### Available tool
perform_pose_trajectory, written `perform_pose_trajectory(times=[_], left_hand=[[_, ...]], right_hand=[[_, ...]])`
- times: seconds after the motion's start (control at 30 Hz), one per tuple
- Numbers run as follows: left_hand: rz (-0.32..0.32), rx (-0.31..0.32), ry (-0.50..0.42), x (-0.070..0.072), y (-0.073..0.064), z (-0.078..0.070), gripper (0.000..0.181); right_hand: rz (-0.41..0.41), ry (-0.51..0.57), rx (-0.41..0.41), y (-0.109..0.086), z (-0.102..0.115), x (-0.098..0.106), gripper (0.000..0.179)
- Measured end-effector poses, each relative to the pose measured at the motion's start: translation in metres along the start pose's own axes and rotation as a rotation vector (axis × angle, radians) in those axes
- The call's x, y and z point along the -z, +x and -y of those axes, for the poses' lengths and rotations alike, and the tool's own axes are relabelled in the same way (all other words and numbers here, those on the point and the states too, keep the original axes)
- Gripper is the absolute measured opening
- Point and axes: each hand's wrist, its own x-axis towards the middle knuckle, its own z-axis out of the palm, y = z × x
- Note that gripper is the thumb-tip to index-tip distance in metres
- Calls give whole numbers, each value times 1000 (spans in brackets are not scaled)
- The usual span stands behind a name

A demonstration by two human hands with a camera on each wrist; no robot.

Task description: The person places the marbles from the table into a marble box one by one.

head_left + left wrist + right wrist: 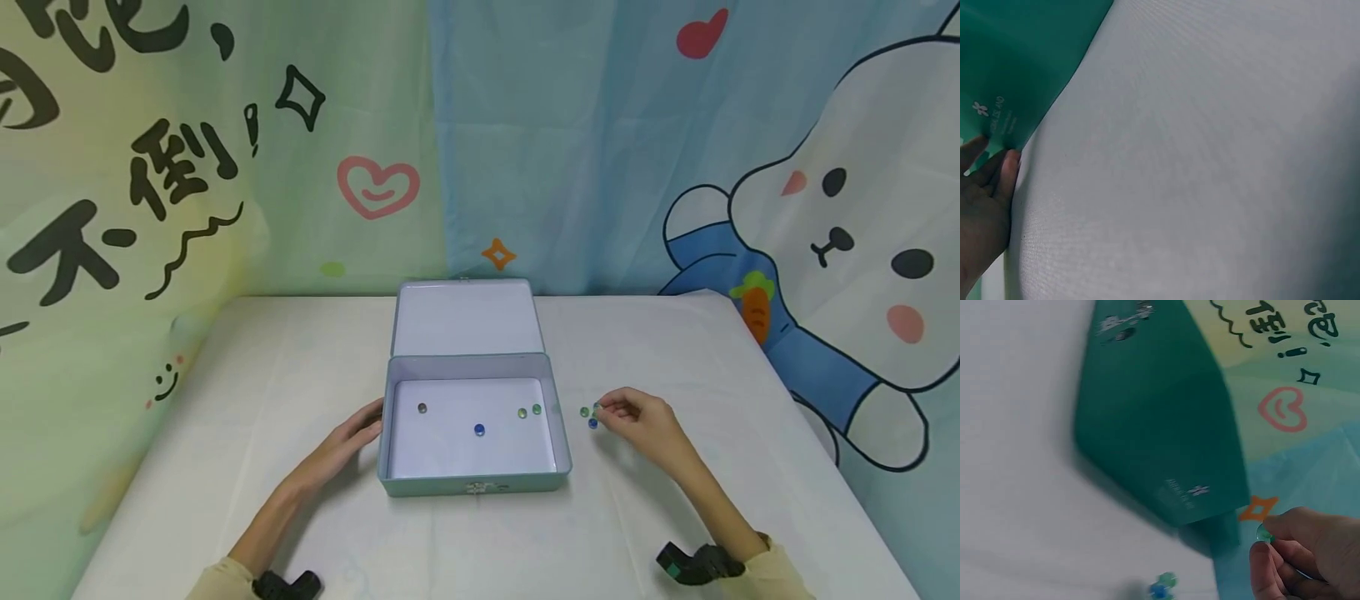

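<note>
A green tin box [517, 483] stands on the table with its hinged lid [467, 318] raised at the back. Inside it lie a brownish marble [422, 408], a blue marble [479, 430] and two green marbles [522, 413]. My left hand [347, 442] rests against the box's left side, and the left wrist view shows its fingers [1009, 172] touching that wall. To the right of the box, my right hand [641, 425] pinches a clear green marble [1264, 534] between thumb and forefinger. Beside those fingertips, a green marble [584, 412] and a blue marble [592, 423] sit on the cloth.
A white cloth covers the table [300, 350]. Behind it hangs a printed curtain [570, 167] with hearts, lettering and a cartoon bear. Each wrist carries a black camera [701, 563]. A metal clasp [480, 487] is on the box's front.
</note>
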Motion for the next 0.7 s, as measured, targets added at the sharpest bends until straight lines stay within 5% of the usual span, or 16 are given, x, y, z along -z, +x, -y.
perform_pose_trajectory(times=[0.4,0.7], left_hand=[[-14,6,-3,-3,1,2,59],[-25,33,0,-1,-2,2,60]], right_hand=[[59,97,-7,33,44,-1,26],[155,117,90,67,85,-18,20]])
